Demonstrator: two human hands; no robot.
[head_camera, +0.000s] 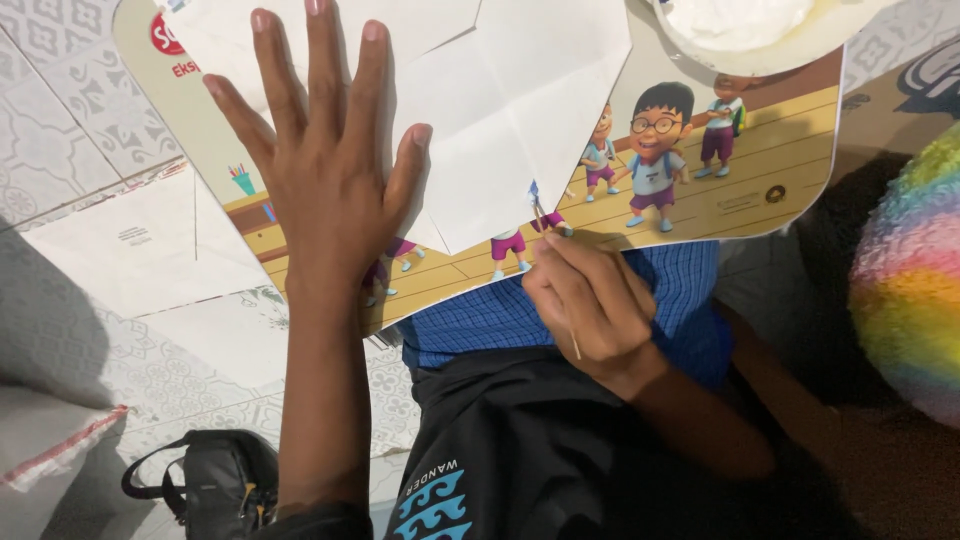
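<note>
Nearest the camera, a dark garment with a light blue pattern (440, 500) is seen, and a black bag (215, 480) lies on the tiled floor (60, 130) to the near left of the picture board (740, 190). Just at the board's near edge, the right hand (592, 305) is closed around a thin stick (555, 270), whose tip is held against the near corner of the folded white paper (500, 110). A blue checked cloth (680, 290) is tucked under the board's near edge. The left hand (320, 150) is laid flat on the paper, fingers spread wide, nothing gripped, so that the sheet is pressed onto the board. A second white sheet (130, 240) lies on the floor left of the board. A rainbow-coloured fluffy thing (910, 270) sits to the board's right. At the board's far right corner, a pale dish with white contents (760, 30) is set.

The paper could be shifted if pressure from the flat palm is eased. The sheet could be torn or creased if the stick is pushed too hard. The dish could be tipped if the board is jolted.
</note>
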